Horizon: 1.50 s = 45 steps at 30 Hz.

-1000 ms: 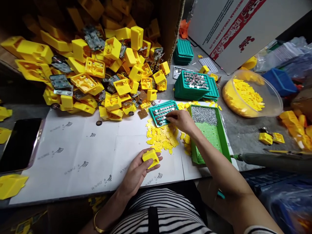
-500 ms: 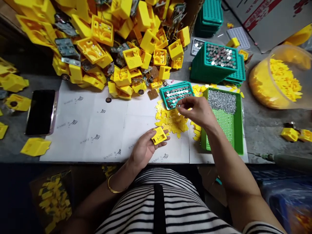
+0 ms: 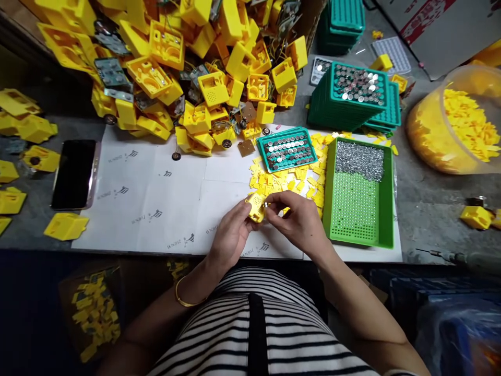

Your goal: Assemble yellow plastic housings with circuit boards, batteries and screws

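In the head view, the left hand [image 3: 231, 230] holds a small yellow case [image 3: 256, 207] between the thumb and the fingers, and this grip is quite narrow. The case is above the near edge of a white sheet [image 3: 172, 198], in front of the striped shirt [image 3: 219, 334], and its face with small holes is turned upward. The right hand [image 3: 295, 219] is just beside it, with thumb and forefinger almost closed together on a small silvery piece [image 3: 265, 204]. The piece is at the right side of the case; whether it touches the case, I cannot tell.

Beyond the two hands there lies a loose heap of flat yellow pieces [image 3: 270, 181], and behind it a shallow teal tray [image 3: 285, 133] with rows of round silvery discs. To the right of the heap stands a bright green basket [image 3: 358, 241], whose far end contains many small metal parts [image 3: 360, 159]. Farther away is a stack of teal trays [image 3: 332, 107], with discs scattered on the top one. At the right, a clear tub [image 3: 425, 151] contains more yellow pieces.

At the far left side, a big pile of yellow housings [image 3: 211, 89] with wires and dark boards reaches onto the sheet. A phone [image 3: 74, 177] with dark screen lies at the left edge of the sheet.
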### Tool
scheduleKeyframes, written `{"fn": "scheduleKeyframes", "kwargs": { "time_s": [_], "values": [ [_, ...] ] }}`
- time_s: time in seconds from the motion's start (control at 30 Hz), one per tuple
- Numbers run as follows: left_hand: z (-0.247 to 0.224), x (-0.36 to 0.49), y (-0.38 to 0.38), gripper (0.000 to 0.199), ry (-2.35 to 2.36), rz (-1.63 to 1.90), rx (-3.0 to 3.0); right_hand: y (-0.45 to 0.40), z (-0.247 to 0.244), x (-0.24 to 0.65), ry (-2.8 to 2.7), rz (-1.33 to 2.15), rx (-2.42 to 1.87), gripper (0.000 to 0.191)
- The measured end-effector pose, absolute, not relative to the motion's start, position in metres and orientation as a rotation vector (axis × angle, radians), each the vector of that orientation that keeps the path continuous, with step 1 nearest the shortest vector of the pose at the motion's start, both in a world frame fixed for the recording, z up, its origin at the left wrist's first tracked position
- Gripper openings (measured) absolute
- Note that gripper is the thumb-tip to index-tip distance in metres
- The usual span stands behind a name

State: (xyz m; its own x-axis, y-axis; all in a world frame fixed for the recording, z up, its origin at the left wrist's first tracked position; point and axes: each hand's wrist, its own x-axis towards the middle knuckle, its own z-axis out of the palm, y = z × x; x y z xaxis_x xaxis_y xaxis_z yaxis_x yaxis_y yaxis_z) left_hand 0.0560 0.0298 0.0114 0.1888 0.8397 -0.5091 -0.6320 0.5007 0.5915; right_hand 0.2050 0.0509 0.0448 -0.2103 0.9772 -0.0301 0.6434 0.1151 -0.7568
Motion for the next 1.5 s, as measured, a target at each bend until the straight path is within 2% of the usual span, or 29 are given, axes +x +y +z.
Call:
{"fn": "scheduleKeyframes", "kwargs": {
  "time_s": [0.17,0.33,0.83,0.93,1.07,1.13,1.27,1.33,1.5],
  "values": [
    [0.013,0.06,0.024,0.034,0.925,1.068,0.267,0.043,0.041,0.201,-2.063,0.668,-1.68,0.012],
    [0.013,0.068,0.019,0.037,0.989,1.129,0.312,0.041,0.039,0.2,-2.13,0.598,-1.791,0.017],
    [0.014,0.055,0.023,0.032,0.899,1.001,0.221,0.07,0.035,0.206,-1.715,1.312,-1.53,0.002],
    [0.014,0.054,0.023,0.034,0.912,1.036,0.248,0.072,0.029,0.204,-1.549,1.449,-1.429,0.013],
    [0.011,0.054,0.025,0.03,0.897,1.036,0.215,0.07,0.032,0.21,-1.55,1.546,-1.351,0.011],
    [0.011,0.055,0.027,0.025,0.901,1.003,0.183,0.074,0.038,0.222,-1.652,1.396,-1.399,0.015],
    [0.012,0.057,0.029,0.025,0.932,0.929,0.153,0.099,0.045,0.259,-1.845,0.624,-1.761,0.02],
    [0.013,0.06,0.029,0.027,0.947,0.912,0.143,0.116,0.041,0.273,-1.945,0.375,-1.904,0.023],
    [0.015,0.062,0.03,0.028,0.961,0.915,0.131,0.135,0.024,0.278,-2.18,0.286,-1.942,0.025]
  ]
}}
